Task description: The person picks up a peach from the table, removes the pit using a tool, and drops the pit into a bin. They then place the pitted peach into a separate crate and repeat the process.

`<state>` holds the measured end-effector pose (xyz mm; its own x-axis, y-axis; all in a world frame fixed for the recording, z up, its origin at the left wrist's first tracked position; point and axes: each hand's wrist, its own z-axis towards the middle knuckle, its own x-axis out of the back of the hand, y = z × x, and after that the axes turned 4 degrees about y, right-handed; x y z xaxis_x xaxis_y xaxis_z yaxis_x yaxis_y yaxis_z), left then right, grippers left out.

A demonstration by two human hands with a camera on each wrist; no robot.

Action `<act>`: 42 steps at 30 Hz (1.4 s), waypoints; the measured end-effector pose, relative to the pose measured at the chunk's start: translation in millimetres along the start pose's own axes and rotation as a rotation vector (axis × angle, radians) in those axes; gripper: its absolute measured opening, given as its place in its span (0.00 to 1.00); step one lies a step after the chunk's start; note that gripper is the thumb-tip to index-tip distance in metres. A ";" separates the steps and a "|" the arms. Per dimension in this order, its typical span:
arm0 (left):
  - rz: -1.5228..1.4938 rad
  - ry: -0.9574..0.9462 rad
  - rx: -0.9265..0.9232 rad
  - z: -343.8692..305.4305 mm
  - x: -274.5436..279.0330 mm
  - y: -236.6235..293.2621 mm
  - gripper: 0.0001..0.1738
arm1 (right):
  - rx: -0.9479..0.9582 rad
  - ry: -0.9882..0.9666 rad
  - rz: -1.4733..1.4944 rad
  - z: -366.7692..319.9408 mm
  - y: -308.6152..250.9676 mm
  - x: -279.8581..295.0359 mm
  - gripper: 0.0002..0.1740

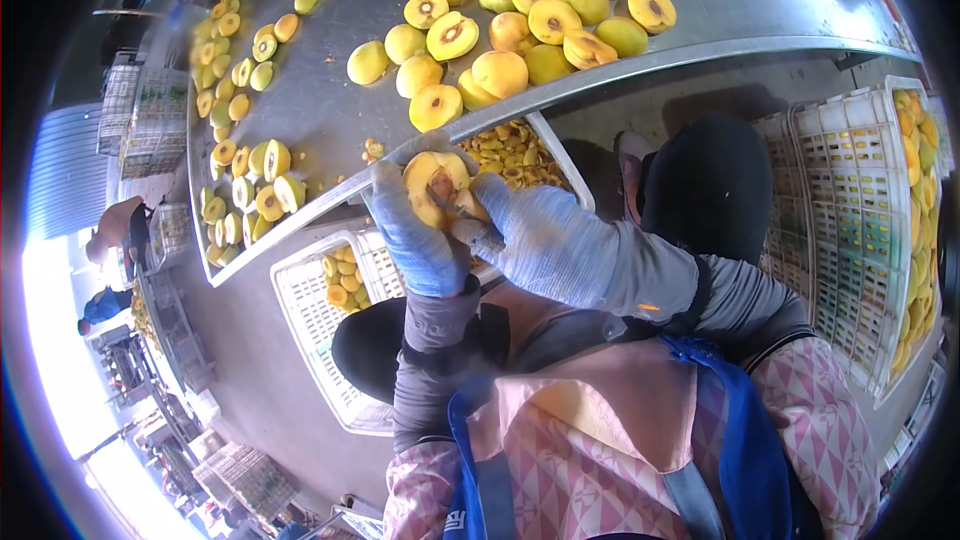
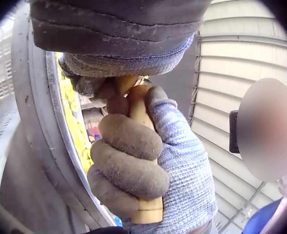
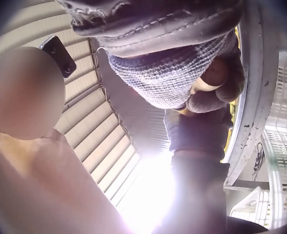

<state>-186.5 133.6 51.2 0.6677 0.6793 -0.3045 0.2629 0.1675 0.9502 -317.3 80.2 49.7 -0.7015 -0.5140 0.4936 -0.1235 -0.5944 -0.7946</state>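
A halved yellow peach (image 1: 425, 190), cut face up with a reddish-brown centre, sits in my gloved left hand (image 1: 415, 240) at the table's front edge. My gloved right hand (image 1: 550, 240) grips a wooden-handled pitting knife (image 2: 141, 109), and its metal tip meets the peach's centre in the head view. Curled fingers (image 2: 129, 136) wrap the handle in the left wrist view, where the butt of the wood sticks out below. From the right wrist, the handle's round end shows by the glove, while the peach is mostly hidden there.
On the metal table (image 1: 330, 60) lie many peach halves (image 1: 500, 70), in a pile ahead and a scatter to the left. Below its edge is a container of cut pieces (image 1: 510, 155). White crates (image 1: 840, 210) of fruit stand right and lower left. Other people are in the background.
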 end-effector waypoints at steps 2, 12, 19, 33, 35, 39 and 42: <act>0.074 0.102 -0.018 1.4 -2.4 -2.1 0.31 | 0.000 -0.018 0.018 2.4 1.4 4.4 0.17; 0.241 0.057 -0.176 -3.9 -2.9 6.7 0.35 | -0.046 -0.067 -0.009 1.9 -3.9 5.3 0.18; 0.373 0.081 -0.087 -8.1 -8.8 14.6 0.34 | -0.022 -0.107 0.053 1.0 4.3 4.0 0.17; 0.554 0.038 -0.415 0.6 -2.0 -1.5 0.21 | -0.191 -0.123 0.282 -0.7 6.9 6.5 0.21; 0.482 0.042 -0.342 -4.9 -7.5 1.7 0.19 | -0.213 -0.113 0.166 -2.4 3.1 8.8 0.22; 0.514 -0.086 -0.309 1.3 -0.9 3.7 0.24 | -0.293 -0.209 0.451 6.5 11.7 11.0 0.24; 0.206 -0.177 -0.122 1.7 8.3 -6.0 0.31 | -0.391 -0.276 0.663 6.5 15.3 10.5 0.25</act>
<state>-181.3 137.0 42.9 0.8119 0.5749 -0.1009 0.0305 0.1310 0.9909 -322.1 61.7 45.0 -0.5230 -0.8472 -0.0939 -0.0153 0.1194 -0.9927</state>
